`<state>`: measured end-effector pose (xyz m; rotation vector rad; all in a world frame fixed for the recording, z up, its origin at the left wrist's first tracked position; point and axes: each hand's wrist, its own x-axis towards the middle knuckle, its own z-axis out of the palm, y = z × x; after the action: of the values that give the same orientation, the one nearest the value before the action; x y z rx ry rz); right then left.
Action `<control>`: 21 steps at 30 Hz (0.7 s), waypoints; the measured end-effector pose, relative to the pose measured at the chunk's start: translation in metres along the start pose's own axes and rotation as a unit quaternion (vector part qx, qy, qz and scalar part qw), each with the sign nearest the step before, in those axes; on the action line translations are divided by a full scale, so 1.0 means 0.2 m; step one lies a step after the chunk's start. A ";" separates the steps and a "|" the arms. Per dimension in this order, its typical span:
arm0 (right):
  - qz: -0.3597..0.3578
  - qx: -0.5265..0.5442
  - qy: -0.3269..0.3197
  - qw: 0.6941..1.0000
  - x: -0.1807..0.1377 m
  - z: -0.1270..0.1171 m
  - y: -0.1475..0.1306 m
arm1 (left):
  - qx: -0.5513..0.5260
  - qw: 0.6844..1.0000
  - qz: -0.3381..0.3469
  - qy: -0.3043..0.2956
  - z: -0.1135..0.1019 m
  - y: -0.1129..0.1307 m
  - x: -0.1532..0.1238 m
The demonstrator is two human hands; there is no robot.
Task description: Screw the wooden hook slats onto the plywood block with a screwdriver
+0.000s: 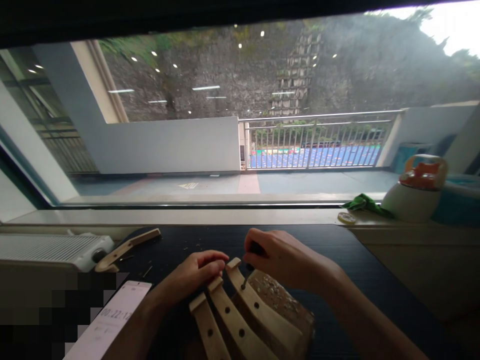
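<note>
Three pale wooden slats (240,320) with holes along them lie fanned over a speckled board (285,305) on a black tabletop (360,270). My left hand (195,275) is closed, its fingertips pinching the top end of the middle slat. My right hand (277,257) is curled round a dark-handled tool (255,248), likely a screwdriver. The tool's thin metal tip (244,283) touches the rightmost slat near its top end.
A loose curved wooden piece (125,247) lies at the far left of the tabletop. A phone (108,322) showing a timer rests near my left forearm. A white radiator (52,249) sits left. On the sill stand a white-and-orange jug (416,192), a green cloth (363,203) and a small disc (347,217).
</note>
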<state>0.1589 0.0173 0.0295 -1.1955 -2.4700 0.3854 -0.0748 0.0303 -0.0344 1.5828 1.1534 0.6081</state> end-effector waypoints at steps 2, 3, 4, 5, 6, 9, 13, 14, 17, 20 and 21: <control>-0.001 -0.013 -0.026 1.000 0.01 -0.02 -0.02 | -0.086 0.996 0.018 -0.023 0.04 -0.02 0.02; -0.009 -0.024 -0.049 0.998 0.02 -0.04 -0.02 | -0.125 0.991 0.015 -0.050 0.06 -0.03 0.03; -0.027 -0.034 -0.081 0.996 0.03 -0.06 -0.04 | -0.150 0.986 0.013 -0.074 0.07 -0.03 0.03; -0.049 -0.051 -0.108 0.992 0.05 -0.08 -0.05 | -0.167 0.982 0.004 -0.094 0.08 -0.03 0.03; -0.071 -0.071 -0.132 0.986 0.06 -0.10 -0.07 | -0.176 0.978 -0.006 -0.109 0.08 -0.03 0.03; -0.117 -0.145 -0.173 0.967 0.09 -0.12 -0.15 | -0.187 0.972 -0.030 -0.136 0.07 -0.02 0.00; -0.156 -0.197 -0.202 0.947 0.09 -0.09 -0.27 | -0.193 0.962 -0.016 -0.192 0.06 -0.03 -0.01; -0.160 -0.204 -0.205 0.944 0.08 -0.08 -0.29 | -0.197 0.959 -0.014 -0.204 0.06 -0.04 -0.01; -0.158 -0.221 -0.207 0.940 0.06 -0.06 -0.32 | -0.216 0.950 -0.025 -0.225 0.07 -0.07 0.01; -0.138 -0.227 -0.214 0.940 0.05 -0.07 -0.33 | -0.228 0.945 -0.038 -0.233 0.07 -0.10 0.01; -0.126 -0.228 -0.220 0.940 0.05 -0.07 -0.33 | -0.232 0.943 -0.038 -0.235 0.07 -0.10 0.02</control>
<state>0.1129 -0.0135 0.0703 -1.0081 -3.1837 -0.0026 -0.0696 0.0271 -0.0586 1.1805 0.6476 0.3830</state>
